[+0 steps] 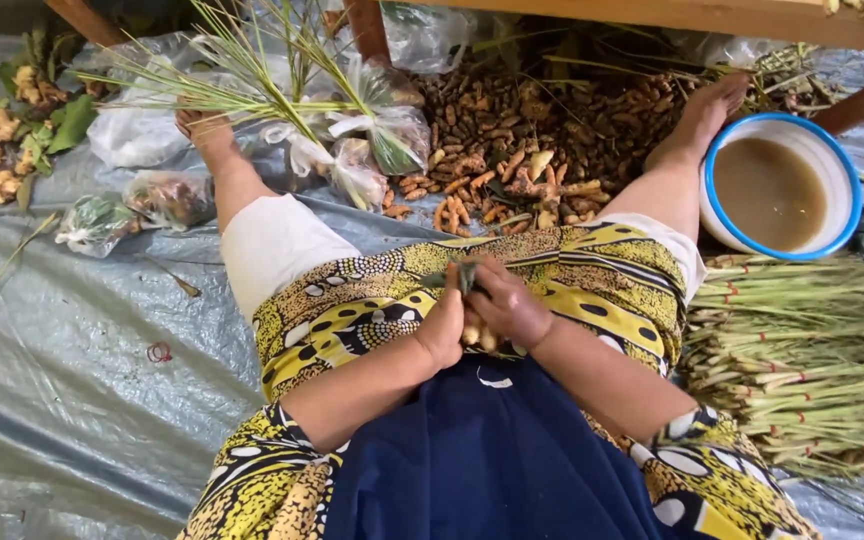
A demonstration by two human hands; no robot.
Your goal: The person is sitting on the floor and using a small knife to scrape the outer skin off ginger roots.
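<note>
Both hands are closed together in the lap on one small bunch of roots and leaves (pixel 472 300): the left hand (pixel 442 330) wraps it from below, the right hand (pixel 510 305) folds over the top, and pale root ends show beneath the fingers while dark green leaf sticks up between them. Whether the bunch is already tied I cannot tell; the fingers hide it.

As a judgement, the work looks partly done. Filled plastic bags (pixel 352 150) lie just past the left knee, some with long green stalks poking out, and two more bags (pixel 137 205) sit further left on the grey sheet (pixel 72 400). Much is left: a big pile of orange-brown roots (pixel 532 145) is heaped between the outstretched legs, untouched.

To the right, tied bundles of lemongrass (pixel 802 360) press against the right thigh, so there is little free room on that side. Beyond them a white bowl with a blue rim (pixel 782 190), full of cloudy brown water, stands just beside the right foot and could be knocked. The left side offers the open room, with only a small red rubber band (pixel 159 352) on the sheet. Far left, a heap of ginger and leaves (pixel 2 130) lies at the sheet's edge. Wooden table legs (pixel 367 25) and a beam close off the far side.
</note>
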